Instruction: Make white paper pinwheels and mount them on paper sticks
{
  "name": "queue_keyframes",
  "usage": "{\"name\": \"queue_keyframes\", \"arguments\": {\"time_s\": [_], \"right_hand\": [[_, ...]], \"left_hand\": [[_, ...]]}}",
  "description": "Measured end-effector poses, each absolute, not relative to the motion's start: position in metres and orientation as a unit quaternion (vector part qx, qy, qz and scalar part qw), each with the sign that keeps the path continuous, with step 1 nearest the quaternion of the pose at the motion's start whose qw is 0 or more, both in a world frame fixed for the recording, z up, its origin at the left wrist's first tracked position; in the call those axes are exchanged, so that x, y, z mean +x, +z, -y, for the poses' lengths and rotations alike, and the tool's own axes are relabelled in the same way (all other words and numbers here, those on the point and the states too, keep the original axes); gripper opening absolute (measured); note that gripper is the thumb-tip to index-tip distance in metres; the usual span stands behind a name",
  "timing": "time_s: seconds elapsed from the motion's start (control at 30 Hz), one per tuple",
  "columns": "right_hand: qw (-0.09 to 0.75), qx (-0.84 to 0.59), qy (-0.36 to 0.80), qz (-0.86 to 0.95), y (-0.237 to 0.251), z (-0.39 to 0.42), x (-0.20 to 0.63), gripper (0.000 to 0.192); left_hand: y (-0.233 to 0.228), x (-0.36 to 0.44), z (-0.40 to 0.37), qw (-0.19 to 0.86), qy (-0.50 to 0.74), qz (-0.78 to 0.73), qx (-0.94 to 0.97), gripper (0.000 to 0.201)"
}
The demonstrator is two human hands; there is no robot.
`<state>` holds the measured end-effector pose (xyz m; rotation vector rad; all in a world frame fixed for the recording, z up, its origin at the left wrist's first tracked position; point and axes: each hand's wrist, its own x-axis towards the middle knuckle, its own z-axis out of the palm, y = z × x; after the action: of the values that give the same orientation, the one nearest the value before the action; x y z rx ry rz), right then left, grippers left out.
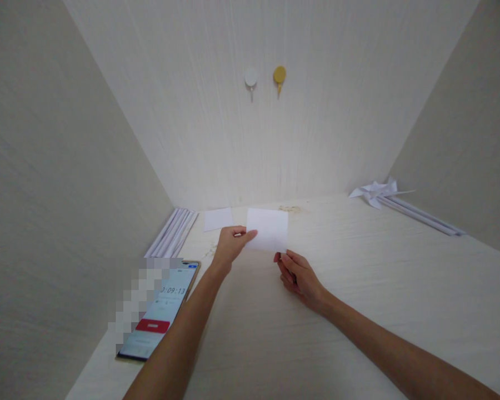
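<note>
One blank white rectangular paper sheet (269, 229) is over the middle of the pale wood-grained table (379, 272), pinched at its left edge by the left hand (230, 247). The right hand (302, 278) curls at its near right corner; whether it grips, I cannot tell. Another flat white paper piece (216, 219) lies far left, a folded white paper pinwheel (375, 193) far right.

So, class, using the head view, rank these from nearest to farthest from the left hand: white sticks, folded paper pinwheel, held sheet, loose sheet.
1. Held sheet: gripped by the left hand.
2. Loose sheet: just beyond that hand, slightly left.
3. White sticks: farther left, by the side wall.
4. Folded paper pinwheel: far right, near the back.
</note>
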<state>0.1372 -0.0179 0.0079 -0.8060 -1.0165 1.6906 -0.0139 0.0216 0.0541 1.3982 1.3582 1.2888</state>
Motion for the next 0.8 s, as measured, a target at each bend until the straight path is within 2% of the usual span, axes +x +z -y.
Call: {"name": "queue_keyframes", "arguments": {"time_s": [0.1, 0.23, 0.43, 0.8], "right_hand": [[0.494, -0.318, 0.698, 0.41, 0.008, 0.017, 0.137, 0.03], [0.496, -0.309, 0.699, 0.411, 0.009, 0.017, 0.137, 0.031], [0.488, -0.296, 0.707, 0.418, 0.009, 0.018, 0.137, 0.031], [0.491, -0.289, 0.71, 0.414, 0.009, 0.019, 0.137, 0.03]], "left_hand": [[0.054, -0.011, -0.021, 0.425, 0.526, -0.53, 0.512, 0.031], [0.053, -0.002, -0.02, 0.479, 0.559, -0.53, 0.421, 0.012], [0.049, 0.009, -0.015, 0.498, 0.572, -0.516, 0.399, 0.016], [0.046, 0.022, -0.01, 0.562, 0.594, -0.464, 0.34, 0.009]]}}
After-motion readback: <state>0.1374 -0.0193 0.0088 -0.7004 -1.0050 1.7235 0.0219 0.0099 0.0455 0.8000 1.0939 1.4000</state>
